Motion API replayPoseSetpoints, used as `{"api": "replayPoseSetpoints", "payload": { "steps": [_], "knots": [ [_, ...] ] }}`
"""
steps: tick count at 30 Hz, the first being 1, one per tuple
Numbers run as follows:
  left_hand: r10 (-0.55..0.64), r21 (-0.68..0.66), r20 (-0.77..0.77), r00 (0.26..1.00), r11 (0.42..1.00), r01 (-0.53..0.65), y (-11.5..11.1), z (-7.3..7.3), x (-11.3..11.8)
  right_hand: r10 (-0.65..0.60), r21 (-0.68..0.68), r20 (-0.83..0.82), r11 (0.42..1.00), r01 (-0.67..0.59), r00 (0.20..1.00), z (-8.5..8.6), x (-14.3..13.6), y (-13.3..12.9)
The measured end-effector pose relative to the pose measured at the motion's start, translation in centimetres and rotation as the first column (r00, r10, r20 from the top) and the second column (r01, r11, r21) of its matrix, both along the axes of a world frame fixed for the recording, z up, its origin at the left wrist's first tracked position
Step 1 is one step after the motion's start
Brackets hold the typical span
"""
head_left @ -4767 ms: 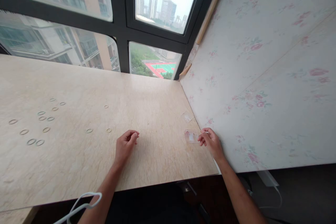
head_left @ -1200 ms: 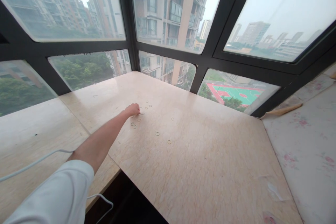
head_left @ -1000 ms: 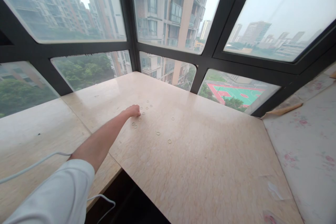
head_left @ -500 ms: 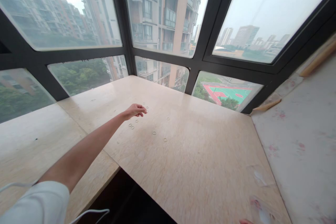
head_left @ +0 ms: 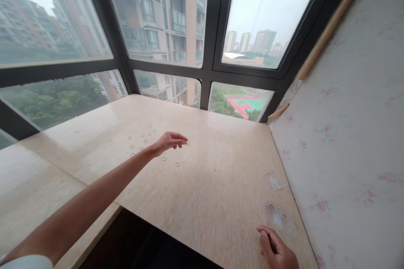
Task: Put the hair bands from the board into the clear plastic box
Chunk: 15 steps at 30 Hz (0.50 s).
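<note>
A thin ring (head_left: 187, 143) is at the fingertips of my left hand (head_left: 170, 142), which is closed in a pinch on it over the stone-look surface. Several similar thin rings (head_left: 145, 141) lie scattered to the left of that hand, and two more, including a ring (head_left: 177, 164), lie just below it. My right hand (head_left: 278, 249) is at the bottom right, fingers curled and thumb pressed against them. What it holds, if anything, is hidden. Just beyond it lies a clear plastic bag (head_left: 277, 217) with a white label and small items inside.
Another clear plastic packet (head_left: 275, 181) lies by the flowered wall (head_left: 331, 134). Dark window frames (head_left: 206, 67) border the back of the beige surface (head_left: 202, 193). A dark recess (head_left: 132, 243) opens below its front edge.
My view has turned right. My left hand has moved right across the surface, from the group of rings to a single ring. My right hand has come further into view.
</note>
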<state>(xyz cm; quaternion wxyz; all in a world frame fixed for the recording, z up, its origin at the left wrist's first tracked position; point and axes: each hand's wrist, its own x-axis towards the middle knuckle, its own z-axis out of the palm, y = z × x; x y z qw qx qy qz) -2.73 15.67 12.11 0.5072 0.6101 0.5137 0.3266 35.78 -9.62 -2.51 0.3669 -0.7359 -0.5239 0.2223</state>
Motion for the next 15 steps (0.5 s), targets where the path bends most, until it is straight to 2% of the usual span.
{"api": "replayPoseSetpoints", "payload": {
  "steps": [5,10,15],
  "knots": [
    [-0.102,0.002,0.002,0.995,0.995,0.102,-1.3,-0.7,5.6,0.008,0.064,0.009,0.998,-0.008,1.0,1.4,-0.8,-0.1],
    [-0.212,0.007,0.012,0.977,0.977,0.212,-2.6,-2.1,11.3,0.016,0.082,-0.014,0.997,-0.015,1.0,3.0,-2.0,-0.1],
    [-0.328,0.009,0.064,0.943,0.945,0.328,-4.6,-3.6,17.9,0.015,0.091,-0.03,0.996,-0.012,0.999,3.4,-2.2,-0.2]
  ]
}}
